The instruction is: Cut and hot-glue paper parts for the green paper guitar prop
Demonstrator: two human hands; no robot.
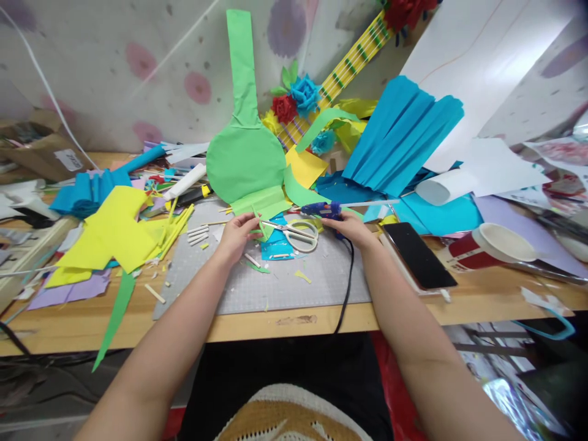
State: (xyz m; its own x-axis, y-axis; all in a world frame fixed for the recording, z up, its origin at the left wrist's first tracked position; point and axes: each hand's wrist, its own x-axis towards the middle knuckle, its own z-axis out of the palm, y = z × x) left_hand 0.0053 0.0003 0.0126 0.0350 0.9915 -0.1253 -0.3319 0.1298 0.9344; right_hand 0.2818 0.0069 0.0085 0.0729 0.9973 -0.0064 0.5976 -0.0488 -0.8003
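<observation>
My left hand (239,236) pinches a thin green paper strip (263,229) over the cutting mat. My right hand (353,229) is closed around a dark blue glue gun (320,210), its nozzle pointing left and a long glue stick (370,203) jutting out of its back. Between the hands lie white-handled scissors (303,236), partly over a small blue packet (277,250). Just behind them, a green paper-covered shape (245,160) with a round body and long neck leans upright.
A grey cutting mat (294,288) bears scraps and short white sticks (197,235). Yellow crepe paper (113,229) is piled left; pleated blue paper (404,138) stands right. A phone (419,254) and paper cup (489,245) sit right. The gun's black cord (349,288) hangs over the front edge.
</observation>
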